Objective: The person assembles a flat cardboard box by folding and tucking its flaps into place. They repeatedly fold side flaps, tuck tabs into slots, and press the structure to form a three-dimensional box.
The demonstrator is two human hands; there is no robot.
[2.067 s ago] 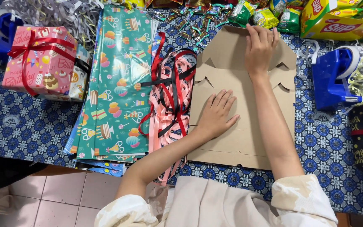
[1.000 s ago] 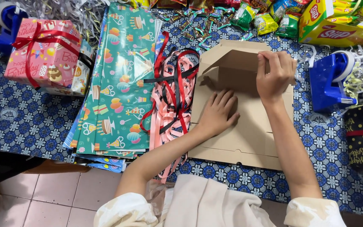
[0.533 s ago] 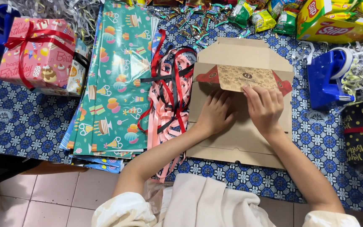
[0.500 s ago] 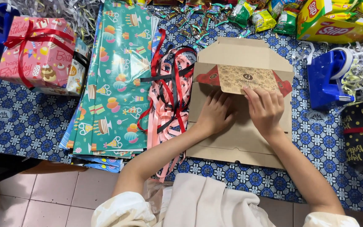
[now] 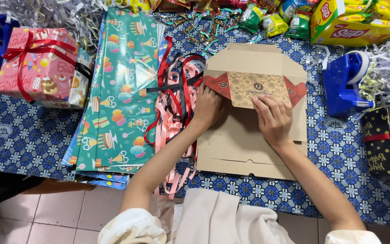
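Your table (image 5: 19, 144), under a blue patterned cloth, carries a stack of teal wrapping paper (image 5: 116, 90) at left. Flat in the middle lies the brown cardboard box (image 5: 249, 140), unassembled, with its patterned flap (image 5: 256, 88) folded down across the upper part. A pink wrapped gift (image 5: 37, 68) with red ribbon sits far left. A blue tape dispenser (image 5: 344, 83) stands right of the box. A tangle of ribbons (image 5: 174, 104) lies between the paper and the box. Your left hand (image 5: 208, 108) presses flat on the box's left edge, fingers together. Your right hand (image 5: 274, 119) rests open on the box, fingertips touching the flap's lower edge.
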